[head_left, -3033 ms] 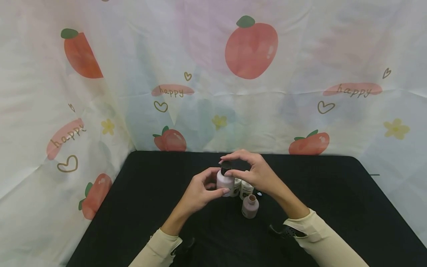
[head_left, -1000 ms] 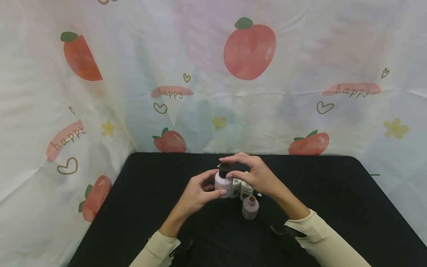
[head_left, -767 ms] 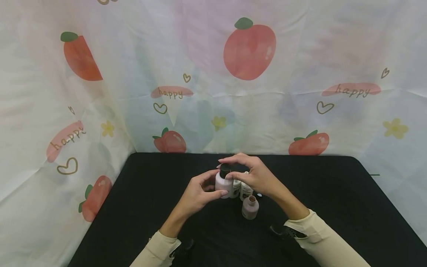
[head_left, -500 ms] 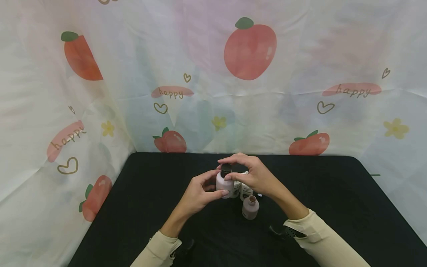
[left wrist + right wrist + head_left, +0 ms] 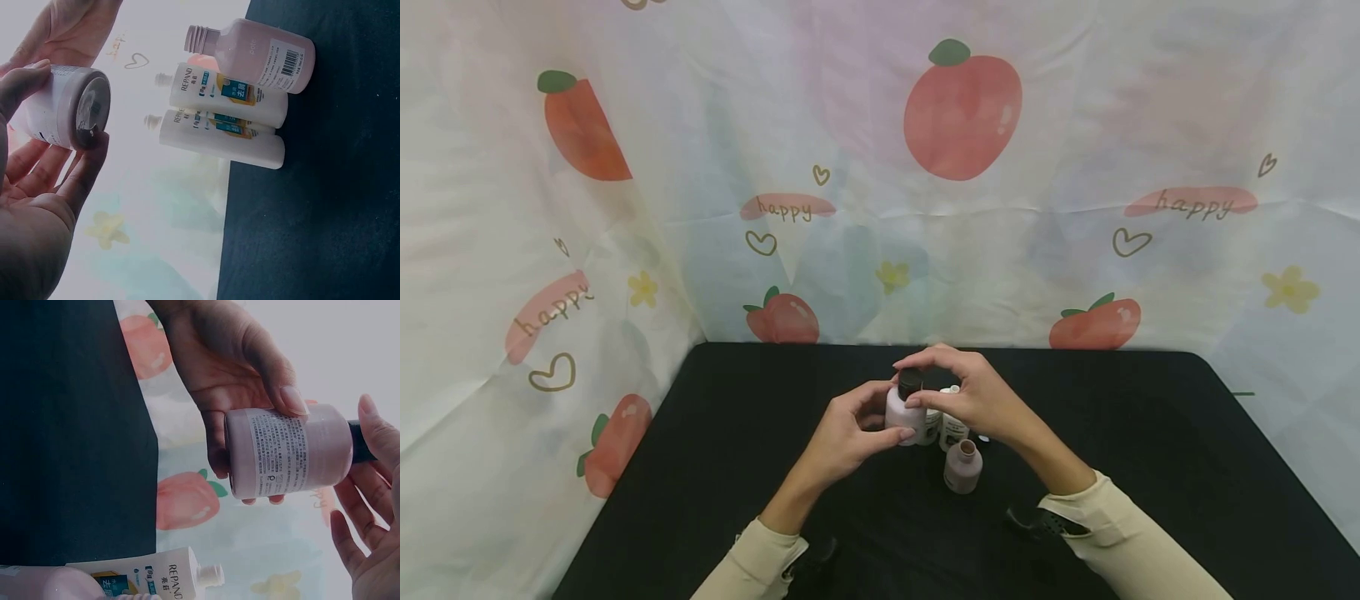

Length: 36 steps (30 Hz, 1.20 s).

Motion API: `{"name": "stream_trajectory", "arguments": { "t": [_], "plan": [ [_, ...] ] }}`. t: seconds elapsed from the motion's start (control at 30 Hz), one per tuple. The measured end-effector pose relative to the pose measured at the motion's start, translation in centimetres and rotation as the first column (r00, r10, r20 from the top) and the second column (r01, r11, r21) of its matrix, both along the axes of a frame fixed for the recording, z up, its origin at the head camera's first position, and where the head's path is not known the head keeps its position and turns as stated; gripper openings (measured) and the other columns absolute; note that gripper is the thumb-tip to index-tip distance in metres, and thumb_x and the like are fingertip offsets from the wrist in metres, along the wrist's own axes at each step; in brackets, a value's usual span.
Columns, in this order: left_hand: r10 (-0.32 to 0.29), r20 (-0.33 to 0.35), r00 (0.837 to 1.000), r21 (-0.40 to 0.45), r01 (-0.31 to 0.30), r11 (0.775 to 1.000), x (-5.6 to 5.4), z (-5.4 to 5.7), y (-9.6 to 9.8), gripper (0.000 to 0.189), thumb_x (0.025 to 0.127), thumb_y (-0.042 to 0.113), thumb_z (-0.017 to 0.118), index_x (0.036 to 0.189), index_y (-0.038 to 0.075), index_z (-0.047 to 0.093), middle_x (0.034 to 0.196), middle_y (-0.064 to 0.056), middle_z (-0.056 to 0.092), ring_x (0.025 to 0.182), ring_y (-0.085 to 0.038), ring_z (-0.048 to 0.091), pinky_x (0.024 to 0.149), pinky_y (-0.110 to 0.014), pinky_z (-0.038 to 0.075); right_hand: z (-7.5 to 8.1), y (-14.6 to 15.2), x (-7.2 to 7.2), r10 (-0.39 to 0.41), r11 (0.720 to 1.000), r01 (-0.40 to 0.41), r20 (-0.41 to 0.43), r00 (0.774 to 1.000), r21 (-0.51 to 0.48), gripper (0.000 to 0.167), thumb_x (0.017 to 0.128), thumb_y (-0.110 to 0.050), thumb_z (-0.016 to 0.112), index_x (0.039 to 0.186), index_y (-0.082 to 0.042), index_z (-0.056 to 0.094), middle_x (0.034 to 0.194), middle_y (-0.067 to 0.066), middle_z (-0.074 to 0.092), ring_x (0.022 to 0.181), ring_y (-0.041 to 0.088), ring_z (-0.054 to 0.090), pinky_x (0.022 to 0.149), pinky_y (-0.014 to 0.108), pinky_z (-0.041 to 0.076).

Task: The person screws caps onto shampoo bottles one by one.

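My left hand (image 5: 847, 425) grips a pale pink bottle (image 5: 904, 415) round its body, fingers on the far side and thumb in front. In the left wrist view its round base (image 5: 94, 112) faces the camera, raised off the table. A black cap (image 5: 910, 382) sits at the top of this bottle, pinched between thumb and fingers of my right hand (image 5: 973, 387). Printed text covers a label (image 5: 278, 453) in the right wrist view. Right of the held bottle, a second pink bottle (image 5: 962, 471) stands upright with its threaded neck uncovered.
Behind the uncapped pink bottle stand white REPAND bottles (image 5: 954, 429) with narrow bare necks, close together. A small dark thing with a white glint (image 5: 983, 437) lies beside them. The black table (image 5: 760, 400) ends at a fruit-printed cloth (image 5: 850, 250).
Both hands keep their hold on the pink bottle and its cap, with slight shifts of the right fingers and cap. The standing bottles have not moved.
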State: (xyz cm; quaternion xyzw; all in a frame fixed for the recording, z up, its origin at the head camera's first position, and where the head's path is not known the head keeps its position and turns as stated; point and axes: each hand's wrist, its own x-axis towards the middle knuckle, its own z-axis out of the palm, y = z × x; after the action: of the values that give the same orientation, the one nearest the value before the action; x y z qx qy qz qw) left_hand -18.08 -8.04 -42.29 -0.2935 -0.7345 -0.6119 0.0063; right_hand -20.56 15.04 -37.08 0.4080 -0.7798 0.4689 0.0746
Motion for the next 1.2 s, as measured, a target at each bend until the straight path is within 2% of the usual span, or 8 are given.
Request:
{"name": "stream_trajectory", "arguments": {
  "t": [0.27, 0.4, 0.5, 0.63, 0.87, 1.03, 1.2],
  "plan": [
    [0.018, 0.002, 1.000, 0.008, -0.018, 1.000, -0.13, -0.19, -0.30, 0.053, 0.085, 0.010, 0.083, 0.134, 0.010, 0.061, 0.121, -0.009, 0.068, 0.109, -0.020, 0.067, 0.089, -0.032, 0.059, 0.09, 0.39, 0.01, -0.012, 1.000, 0.012, 0.016, 1.000, 0.008, 0.045, 0.088, -0.012, 0.079, 0.131, -0.020, 0.068, 0.122, -0.007, 0.067, 0.115, 0.013, 0.063, 0.096, 0.045, 0.053],
    [0.017, -0.002, 1.000, 0.005, -0.017, 1.000, -0.12, -0.27, -0.35, 0.052, 0.086, 0.010, 0.083, 0.134, 0.009, 0.062, 0.121, -0.009, 0.068, 0.109, -0.020, 0.067, 0.088, -0.032, 0.059, 0.02, 0.46, -0.02, -0.002, 1.000, 0.002, 0.018, 1.000, 0.010, 0.043, 0.089, -0.011, 0.078, 0.131, -0.020, 0.068, 0.124, -0.006, 0.067, 0.116, 0.013, 0.062, 0.094, 0.043, 0.054],
    [0.012, -0.006, 1.000, 0.006, -0.012, 1.000, -0.07, -0.26, -0.39, 0.052, 0.086, 0.010, 0.082, 0.134, 0.009, 0.062, 0.121, -0.010, 0.068, 0.109, -0.021, 0.067, 0.089, -0.032, 0.058, -0.05, 0.59, -0.16, 0.023, 1.000, -0.023, 0.006, 1.000, 0.015, 0.043, 0.091, -0.010, 0.076, 0.133, -0.016, 0.067, 0.127, -0.004, 0.067, 0.116, 0.013, 0.061, 0.093, 0.035, 0.054],
    [0.015, -0.008, 1.000, 0.006, -0.015, 1.000, 0.00, -0.07, -0.44, 0.052, 0.086, 0.009, 0.083, 0.134, 0.008, 0.062, 0.121, -0.011, 0.068, 0.110, -0.021, 0.067, 0.089, -0.032, 0.058, -0.10, 0.76, -0.38, 0.067, 0.998, -0.067, -0.019, 0.998, 0.010, 0.045, 0.093, -0.004, 0.073, 0.136, -0.010, 0.064, 0.130, -0.001, 0.066, 0.115, 0.013, 0.059, 0.090, 0.032, 0.053],
    [0.016, -0.006, 1.000, -0.004, -0.016, 1.000, 0.06, 0.03, -0.44, 0.055, 0.086, 0.010, 0.082, 0.136, 0.006, 0.060, 0.123, -0.012, 0.067, 0.111, -0.022, 0.067, 0.090, -0.031, 0.058, -0.14, 0.66, -0.46, 0.087, 0.996, -0.087, -0.018, 0.996, 0.004, 0.044, 0.093, -0.004, 0.073, 0.135, -0.013, 0.065, 0.128, -0.002, 0.066, 0.109, 0.013, 0.058, 0.083, 0.032, 0.053],
    [0.004, -0.001, 1.000, 0.006, -0.004, 1.000, 0.08, -0.06, -0.41, 0.055, 0.086, 0.010, 0.082, 0.137, 0.007, 0.060, 0.122, -0.011, 0.068, 0.110, -0.021, 0.067, 0.090, -0.032, 0.058, -0.14, 0.56, -0.29, 0.068, 0.998, -0.068, -0.008, 0.998, 0.006, 0.042, 0.091, -0.007, 0.075, 0.130, -0.018, 0.065, 0.124, -0.003, 0.066, 0.112, 0.014, 0.060, 0.090, 0.033, 0.053],
    [-0.017, 0.009, 1.000, 0.029, 0.016, 0.999, -0.04, -0.28, -0.29, 0.056, 0.087, 0.009, 0.081, 0.138, 0.008, 0.060, 0.123, -0.011, 0.067, 0.111, -0.020, 0.066, 0.090, -0.032, 0.058, 0.05, 0.39, -0.03, 0.040, 0.999, -0.041, 0.057, 0.998, 0.007, 0.039, 0.092, -0.010, 0.077, 0.126, -0.021, 0.063, 0.120, -0.005, 0.066, 0.113, 0.014, 0.062, 0.096, 0.036, 0.052]
  ]
}}
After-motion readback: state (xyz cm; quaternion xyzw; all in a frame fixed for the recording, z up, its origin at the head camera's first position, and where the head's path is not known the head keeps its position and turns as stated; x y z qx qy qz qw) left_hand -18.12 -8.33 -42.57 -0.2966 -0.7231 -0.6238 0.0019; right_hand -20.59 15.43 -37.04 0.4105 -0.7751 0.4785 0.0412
